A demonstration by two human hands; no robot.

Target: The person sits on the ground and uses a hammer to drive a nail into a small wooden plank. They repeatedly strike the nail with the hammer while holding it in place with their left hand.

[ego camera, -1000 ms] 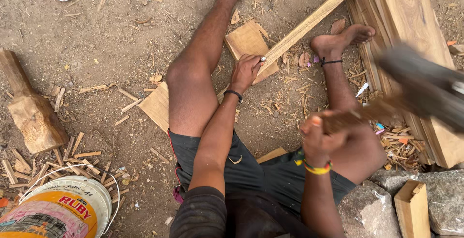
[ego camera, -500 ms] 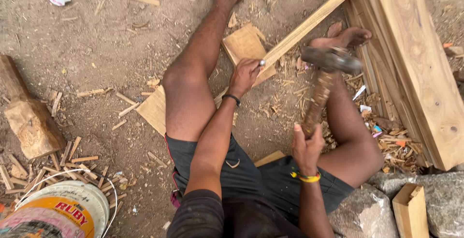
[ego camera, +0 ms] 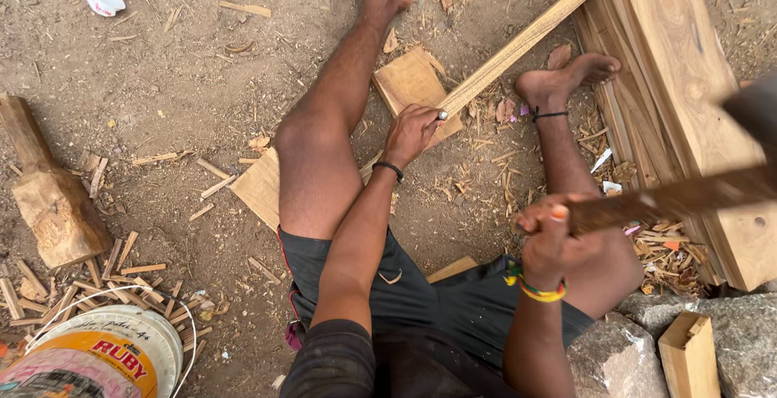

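Two hands busy: left hand gripping chisel upright on slanting wooden strip, right hand clenched around raised mallet (head blurred), off rightward.

Barefoot person in dark shorts and dark top

Black band on left wrist, yellow-green bangles on right wrist, black anklet on right ankle.

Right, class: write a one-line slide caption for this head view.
Seated on dirt, left hand steadies a chisel on a slat; right hand raises a mallet.
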